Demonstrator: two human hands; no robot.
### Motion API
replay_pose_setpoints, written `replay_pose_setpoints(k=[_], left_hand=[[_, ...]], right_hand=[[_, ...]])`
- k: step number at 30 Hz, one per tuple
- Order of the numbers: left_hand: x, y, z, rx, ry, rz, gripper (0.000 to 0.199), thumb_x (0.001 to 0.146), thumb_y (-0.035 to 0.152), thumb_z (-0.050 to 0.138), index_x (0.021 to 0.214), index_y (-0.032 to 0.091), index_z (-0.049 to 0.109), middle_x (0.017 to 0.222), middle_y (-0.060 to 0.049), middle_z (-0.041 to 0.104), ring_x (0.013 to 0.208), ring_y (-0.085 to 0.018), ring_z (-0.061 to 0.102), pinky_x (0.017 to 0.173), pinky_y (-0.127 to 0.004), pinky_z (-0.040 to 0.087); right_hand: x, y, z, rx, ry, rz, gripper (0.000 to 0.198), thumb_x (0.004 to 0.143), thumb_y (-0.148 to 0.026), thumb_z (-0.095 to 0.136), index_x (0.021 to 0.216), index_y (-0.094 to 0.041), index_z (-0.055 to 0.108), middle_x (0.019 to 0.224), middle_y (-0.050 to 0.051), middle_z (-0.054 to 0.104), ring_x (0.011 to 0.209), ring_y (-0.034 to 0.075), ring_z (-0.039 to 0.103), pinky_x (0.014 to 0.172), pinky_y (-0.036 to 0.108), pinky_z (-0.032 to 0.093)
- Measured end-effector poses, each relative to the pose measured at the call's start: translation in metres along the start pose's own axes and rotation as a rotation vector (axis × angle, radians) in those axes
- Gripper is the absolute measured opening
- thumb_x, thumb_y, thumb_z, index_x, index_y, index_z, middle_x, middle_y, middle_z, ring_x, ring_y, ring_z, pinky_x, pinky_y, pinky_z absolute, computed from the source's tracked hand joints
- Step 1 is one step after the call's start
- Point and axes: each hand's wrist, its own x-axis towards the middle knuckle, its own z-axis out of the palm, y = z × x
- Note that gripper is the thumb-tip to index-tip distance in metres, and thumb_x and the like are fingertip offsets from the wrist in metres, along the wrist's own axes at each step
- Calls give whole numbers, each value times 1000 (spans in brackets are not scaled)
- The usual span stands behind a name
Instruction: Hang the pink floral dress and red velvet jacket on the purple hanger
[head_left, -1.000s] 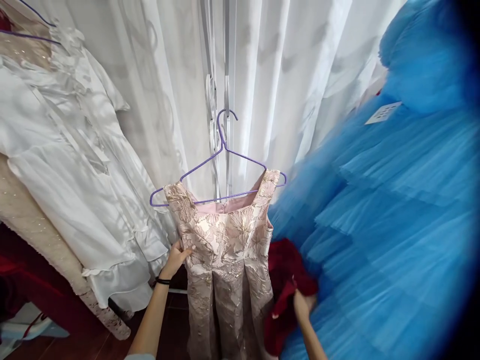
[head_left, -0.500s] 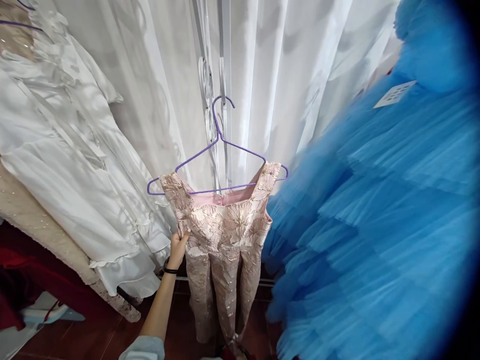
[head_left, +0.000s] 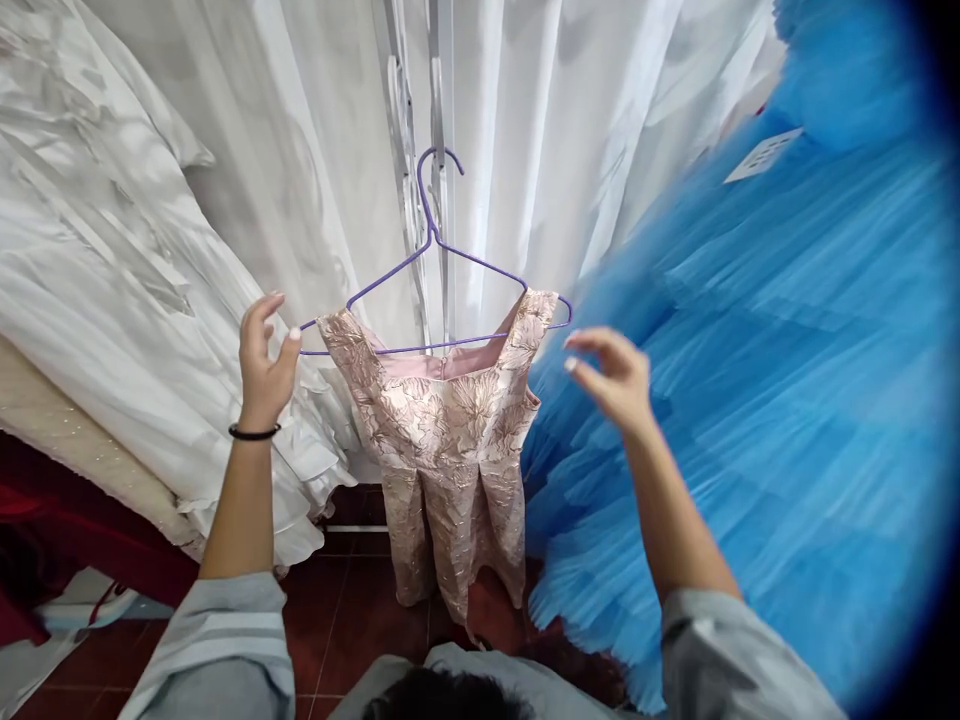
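Note:
A pink brocade dress (head_left: 442, 430) with wide shoulder straps hangs from a purple wire hanger (head_left: 431, 235). The hanger's hook rests on a white metal rack (head_left: 437, 110) in front of the curtain. My left hand (head_left: 266, 365), with a black band at its wrist, is raised beside the hanger's left end, thumb and fingers apart. Whether its thumb touches the hanger tip I cannot tell. My right hand (head_left: 611, 370) is just below and right of the hanger's other end, fingers curved and parted from the thumb, holding nothing.
White dresses (head_left: 112, 230) hang on the left, with a dark red garment (head_left: 82, 510) below them. A full blue tulle dress (head_left: 750, 400) with a white tag (head_left: 763, 155) fills the right side. Behind is a white curtain (head_left: 510, 130); the floor (head_left: 360, 610) has red-brown tiles.
My left hand has let go of the dress's side and risen to the hanger's left end. My right hand has come into view at the right. The dress appears slightly higher in view.

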Motion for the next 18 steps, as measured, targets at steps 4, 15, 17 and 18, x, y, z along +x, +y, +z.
replay_pose_setpoints(k=[4,15,17,18], left_hand=[[33,16,13,118,-334,48,43,93,46,49,113,14,67,107,-9,70,103,-22,63,95,-35,47],[10,-17,-2,-123,-88,-347,46,74,55,66,89,12,72,75,-4,69,69,-17,64,65,-30,57],[-4,-28,-4,-241,-2,-476,49,69,58,70,87,12,70,70,-2,66,64,-16,63,59,-28,58],[-13,-34,-4,-277,52,-525,50,66,59,72,85,12,69,68,-1,65,61,-14,61,56,-28,57]], right_hand=[[91,19,-22,-46,-160,18,53,77,-51,71,121,-22,65,123,7,66,119,25,57,103,43,44],[96,53,-16,87,-378,343,63,64,-73,70,79,-12,75,67,5,67,62,14,57,59,26,45],[88,54,-18,141,-322,377,60,64,-71,71,75,-12,73,62,5,64,57,13,55,54,25,43],[84,53,-17,170,-300,387,58,65,-70,71,74,-12,73,60,5,64,56,13,55,53,25,42]])
